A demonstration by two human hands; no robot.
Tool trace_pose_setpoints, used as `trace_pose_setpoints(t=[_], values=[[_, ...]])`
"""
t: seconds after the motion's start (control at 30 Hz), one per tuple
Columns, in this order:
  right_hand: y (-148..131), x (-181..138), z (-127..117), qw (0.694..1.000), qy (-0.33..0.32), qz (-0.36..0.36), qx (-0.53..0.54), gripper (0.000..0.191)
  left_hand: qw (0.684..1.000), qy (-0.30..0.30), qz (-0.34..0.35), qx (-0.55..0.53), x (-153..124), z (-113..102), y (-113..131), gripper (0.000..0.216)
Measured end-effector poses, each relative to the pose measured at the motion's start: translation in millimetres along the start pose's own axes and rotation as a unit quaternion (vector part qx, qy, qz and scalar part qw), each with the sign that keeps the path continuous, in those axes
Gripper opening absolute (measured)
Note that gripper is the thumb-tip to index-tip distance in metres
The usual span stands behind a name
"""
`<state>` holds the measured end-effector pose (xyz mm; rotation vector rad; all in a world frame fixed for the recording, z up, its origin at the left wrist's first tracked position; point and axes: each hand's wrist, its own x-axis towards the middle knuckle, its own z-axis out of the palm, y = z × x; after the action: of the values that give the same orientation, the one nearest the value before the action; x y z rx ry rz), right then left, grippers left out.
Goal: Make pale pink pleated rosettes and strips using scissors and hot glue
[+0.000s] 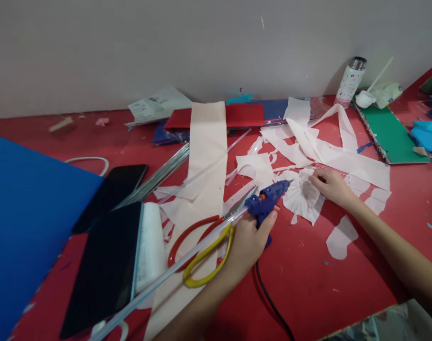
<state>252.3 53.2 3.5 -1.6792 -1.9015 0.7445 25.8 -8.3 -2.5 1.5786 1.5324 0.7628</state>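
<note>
two hands work close together over the red table (308,284). the left hand (249,241) is closed around the grip of a blue glue gun (267,201), its nozzle aimed at a gathered white paper flower (303,194), likely so glue lands on the folds. the right hand (331,185) rests loosely curled on the flower's far edge, fingertips pressing it flat to the table. a long clear glue stick (173,272) trails from the gun's back. just beside the left hand lie scissors (201,246) with red and yellow handles, on a white paper strip (207,156). a dark phone (111,194) and blue sheet (27,222) sit further left.
</note>
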Motion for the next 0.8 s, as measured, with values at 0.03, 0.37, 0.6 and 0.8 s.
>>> trace_pose_setpoints(t=[0.03, 0.37, 0.6, 0.8], values=[[0.3, 0.1, 0.0, 1.0, -0.001, 0.0, -0.001, 0.027, 1.0, 0.0, -0.001, 0.001, 0.0, -0.2, 0.5, 0.035], [0.9, -0.2, -0.2, 1.0, -0.007, -0.001, 0.005, 0.026, 1.0, 0.004, -0.01, -0.006, 0.6, -0.4, 6.5, 0.032], [-0.6, -0.6, -1.7, 1.0, -0.004, -0.004, 0.002, 0.028, 1.0, 0.014, -0.01, -0.008, 1.3, 0.0, 9.3, 0.03], [-1.2, -1.3, -4.4, 1.0, 0.003, -0.002, -0.014, 0.033, 1.0, 0.01, -0.012, -0.011, 1.5, -0.2, 8.3, 0.03]])
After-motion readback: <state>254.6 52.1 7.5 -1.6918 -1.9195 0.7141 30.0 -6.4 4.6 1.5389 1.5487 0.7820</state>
